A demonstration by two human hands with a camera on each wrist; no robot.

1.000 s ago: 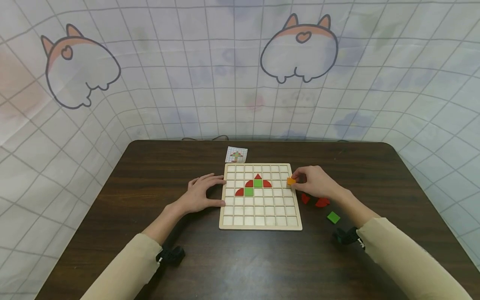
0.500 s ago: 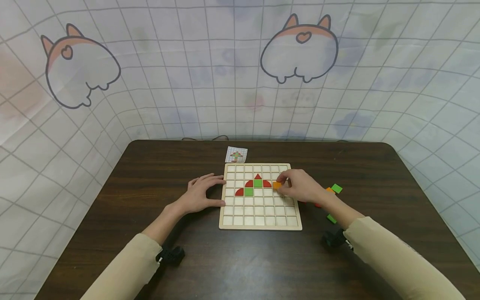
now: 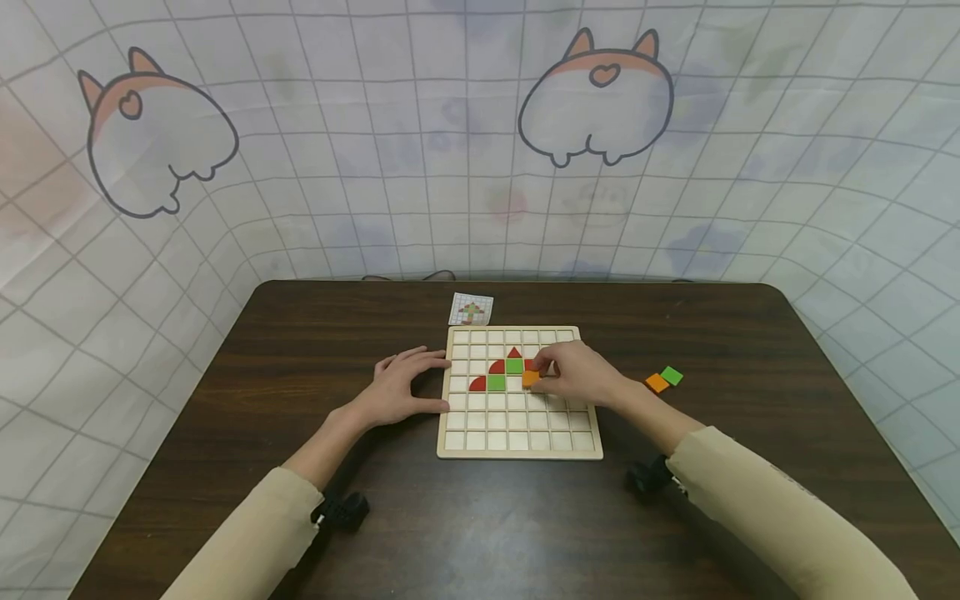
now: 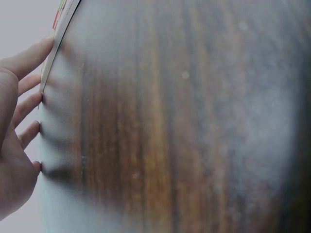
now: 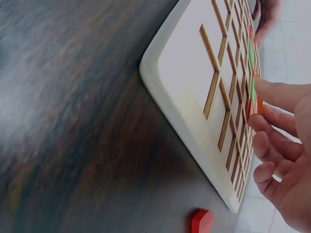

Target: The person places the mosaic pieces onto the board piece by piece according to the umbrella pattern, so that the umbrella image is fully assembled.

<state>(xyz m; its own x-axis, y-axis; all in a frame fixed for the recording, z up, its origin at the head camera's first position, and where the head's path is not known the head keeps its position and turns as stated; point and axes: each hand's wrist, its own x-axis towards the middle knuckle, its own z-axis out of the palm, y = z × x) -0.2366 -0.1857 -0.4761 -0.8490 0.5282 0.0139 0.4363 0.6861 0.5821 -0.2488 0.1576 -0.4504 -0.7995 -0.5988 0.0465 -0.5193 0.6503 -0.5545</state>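
Note:
My right hand (image 3: 581, 372) pinches an orange square tile (image 3: 530, 379) between thumb and fingers, low over the wooden grid board (image 3: 520, 455). The tile overlaps the cells just below a partly hidden red piece. My left hand (image 3: 405, 385) rests with thumb and fingers spread along the board's left edge; in the left wrist view the thumb (image 4: 30, 59) touches the rim. On the board, a red triangle (image 3: 513, 353) tops a green square (image 3: 513, 367). Red quarter circles flank that square, and another green square (image 3: 496, 382) lies lower left beside a red quarter circle (image 3: 477, 384).
Behind the board lies a small pattern card (image 3: 471, 309) with a coloured figure on a grid. To the right, a loose orange tile (image 3: 657, 383) and a green tile (image 3: 671, 376) lie together. The right wrist view shows a red piece (image 5: 201, 222) beside the board.
The right hand has carried the orange tile leftward from the board's right edge to near its middle. The left hand has stayed at the left edge.

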